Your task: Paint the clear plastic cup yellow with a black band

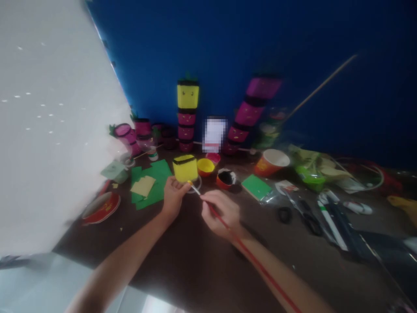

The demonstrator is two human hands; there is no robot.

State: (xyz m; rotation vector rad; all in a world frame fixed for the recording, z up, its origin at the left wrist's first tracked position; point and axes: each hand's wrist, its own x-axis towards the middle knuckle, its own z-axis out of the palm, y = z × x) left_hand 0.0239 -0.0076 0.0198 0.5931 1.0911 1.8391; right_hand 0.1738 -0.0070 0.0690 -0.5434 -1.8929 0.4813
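Observation:
In my right hand (223, 213), closed around its shaft, is a long red-handled paintbrush (224, 224). Its tip carries yellow paint and meets the lower edge of a yellow painted cup (185, 170) with a black band near its top. My left hand (173, 194) pinches that cup low down at its near side; the fingertips are partly hidden. Just behind to the right stand a small bowl of yellow paint (206, 166), a pink paint bowl (213, 157) and a red bowl with black paint (225, 178).
Stacked pink and yellow cups (188, 96) and a leaning purple stack (250, 111) stand by the blue wall. Green paper (159, 171) lies left, near a red paper bowl (102, 208). Right are a paper tub (272, 162), green sheets (256, 187), scissors (309, 217) and markers (334, 221).

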